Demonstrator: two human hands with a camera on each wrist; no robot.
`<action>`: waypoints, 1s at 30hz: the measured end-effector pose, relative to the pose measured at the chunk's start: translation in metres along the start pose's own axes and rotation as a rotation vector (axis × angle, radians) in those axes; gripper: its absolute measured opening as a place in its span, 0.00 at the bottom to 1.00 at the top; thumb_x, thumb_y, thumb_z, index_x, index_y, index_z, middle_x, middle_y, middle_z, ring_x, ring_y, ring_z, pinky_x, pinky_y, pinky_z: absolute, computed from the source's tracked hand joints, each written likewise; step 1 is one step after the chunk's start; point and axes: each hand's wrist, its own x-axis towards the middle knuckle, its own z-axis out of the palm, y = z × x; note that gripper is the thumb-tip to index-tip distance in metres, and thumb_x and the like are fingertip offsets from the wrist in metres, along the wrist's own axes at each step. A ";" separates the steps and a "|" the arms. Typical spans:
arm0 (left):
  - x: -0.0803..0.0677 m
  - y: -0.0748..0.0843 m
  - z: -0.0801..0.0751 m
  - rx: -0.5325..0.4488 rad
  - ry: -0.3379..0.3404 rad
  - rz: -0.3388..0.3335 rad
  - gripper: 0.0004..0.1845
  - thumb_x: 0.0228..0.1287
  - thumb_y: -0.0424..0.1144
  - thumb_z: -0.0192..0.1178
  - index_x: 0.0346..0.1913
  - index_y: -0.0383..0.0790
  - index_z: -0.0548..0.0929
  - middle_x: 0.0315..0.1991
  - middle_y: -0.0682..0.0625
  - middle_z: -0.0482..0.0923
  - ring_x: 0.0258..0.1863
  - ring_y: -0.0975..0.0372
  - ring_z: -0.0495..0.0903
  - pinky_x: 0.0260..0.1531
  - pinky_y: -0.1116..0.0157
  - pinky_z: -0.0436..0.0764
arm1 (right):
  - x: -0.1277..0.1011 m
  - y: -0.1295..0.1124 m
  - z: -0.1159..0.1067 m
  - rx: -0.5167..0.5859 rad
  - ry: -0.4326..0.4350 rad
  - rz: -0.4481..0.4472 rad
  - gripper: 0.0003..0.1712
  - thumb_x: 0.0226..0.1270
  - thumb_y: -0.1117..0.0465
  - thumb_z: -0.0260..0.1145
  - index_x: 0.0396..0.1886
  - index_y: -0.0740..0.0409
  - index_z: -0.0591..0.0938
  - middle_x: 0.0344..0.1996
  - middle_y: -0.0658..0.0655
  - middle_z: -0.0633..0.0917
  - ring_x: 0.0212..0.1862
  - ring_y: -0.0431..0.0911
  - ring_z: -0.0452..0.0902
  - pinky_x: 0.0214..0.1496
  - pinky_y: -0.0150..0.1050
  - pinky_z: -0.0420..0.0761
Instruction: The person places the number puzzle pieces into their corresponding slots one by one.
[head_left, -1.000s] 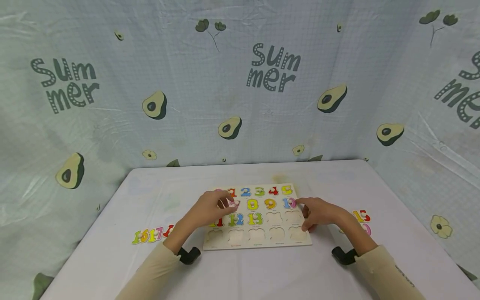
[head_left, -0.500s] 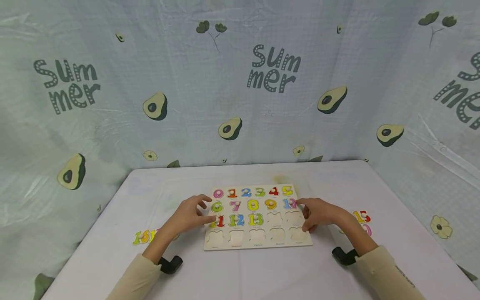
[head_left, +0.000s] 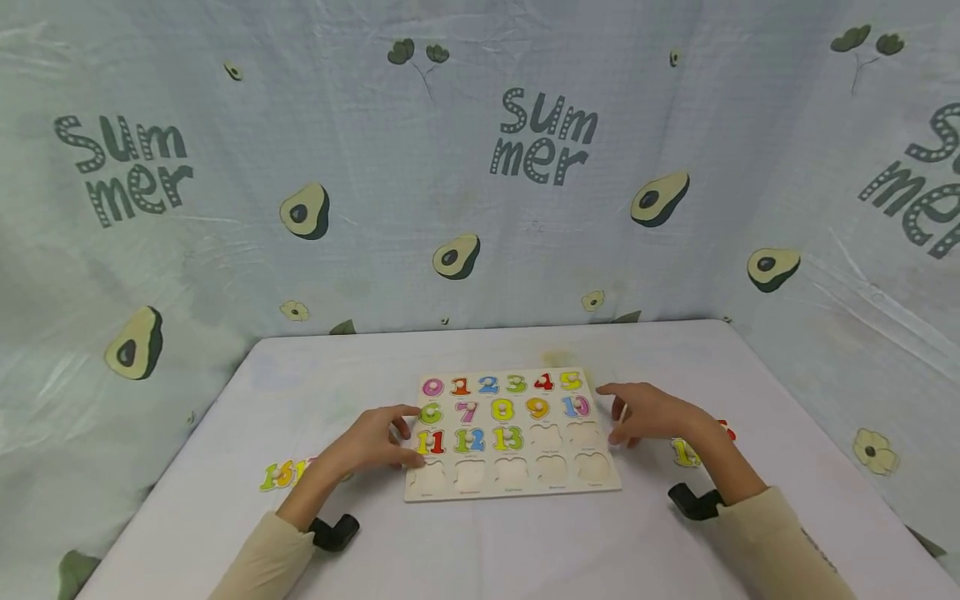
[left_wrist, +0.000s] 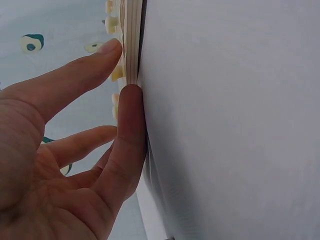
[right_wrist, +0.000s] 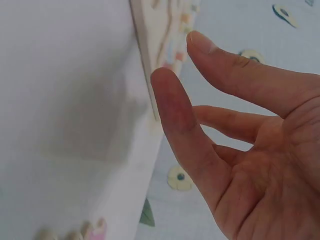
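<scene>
left hand (head_left: 375,439) at the left edge of the number puzzle board (head_left: 512,482), thumb and finger touching that edge, grip loose with fingers straight and apart. right hand (head_left: 651,414) just beside the board's right edge, fingers spread, holding nothing. board flat in the middle of the white worktop (head_left: 525,542), loose number pieces (head_left: 281,475) lying off to the left.

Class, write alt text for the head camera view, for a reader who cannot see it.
Two hands rest at either side of a wooden number puzzle board on a white table: the left hand touches its left edge, the right hand hovers open by its right edge. Numbers 0 to 13 are seated; seven slots are empty.
</scene>
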 end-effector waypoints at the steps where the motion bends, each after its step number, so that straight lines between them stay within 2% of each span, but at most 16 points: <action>1: 0.000 0.000 0.000 -0.002 -0.005 0.005 0.42 0.50 0.40 0.81 0.69 0.35 0.76 0.43 0.46 0.80 0.30 0.61 0.78 0.31 0.64 0.79 | -0.001 0.002 -0.004 0.014 0.008 -0.005 0.46 0.60 0.62 0.78 0.75 0.64 0.67 0.48 0.63 0.81 0.34 0.45 0.83 0.42 0.42 0.86; 5: -0.003 0.000 0.000 -0.010 -0.025 0.030 0.42 0.50 0.38 0.81 0.69 0.33 0.76 0.43 0.47 0.79 0.32 0.60 0.76 0.31 0.65 0.78 | -0.010 0.009 -0.021 0.032 0.033 -0.019 0.37 0.62 0.63 0.76 0.69 0.64 0.72 0.51 0.67 0.80 0.35 0.46 0.84 0.42 0.43 0.87; 10: -0.004 -0.001 0.001 -0.019 -0.042 0.063 0.41 0.51 0.37 0.80 0.69 0.30 0.76 0.40 0.47 0.79 0.32 0.60 0.76 0.30 0.66 0.77 | -0.021 0.024 -0.036 0.006 0.068 -0.027 0.25 0.62 0.64 0.75 0.57 0.66 0.79 0.47 0.66 0.82 0.35 0.46 0.80 0.41 0.41 0.86; 13: -0.004 -0.001 0.001 -0.032 -0.046 0.066 0.41 0.52 0.37 0.80 0.69 0.30 0.75 0.40 0.47 0.78 0.32 0.60 0.76 0.29 0.67 0.77 | -0.027 0.035 -0.043 0.010 0.078 -0.001 0.20 0.61 0.65 0.75 0.52 0.66 0.81 0.44 0.64 0.82 0.36 0.46 0.80 0.41 0.41 0.87; 22: -0.005 -0.002 0.002 -0.053 -0.046 0.060 0.41 0.52 0.36 0.80 0.69 0.30 0.75 0.40 0.47 0.77 0.32 0.60 0.75 0.28 0.67 0.76 | -0.032 0.064 -0.050 -0.005 0.067 0.080 0.13 0.61 0.67 0.74 0.45 0.64 0.83 0.39 0.59 0.82 0.34 0.47 0.79 0.42 0.42 0.86; 30: -0.002 -0.003 0.002 -0.055 -0.042 0.050 0.41 0.51 0.37 0.80 0.69 0.32 0.76 0.40 0.48 0.77 0.31 0.61 0.75 0.28 0.68 0.75 | -0.028 0.071 -0.046 0.035 0.039 0.106 0.10 0.61 0.67 0.73 0.41 0.63 0.83 0.35 0.58 0.82 0.31 0.47 0.79 0.40 0.41 0.86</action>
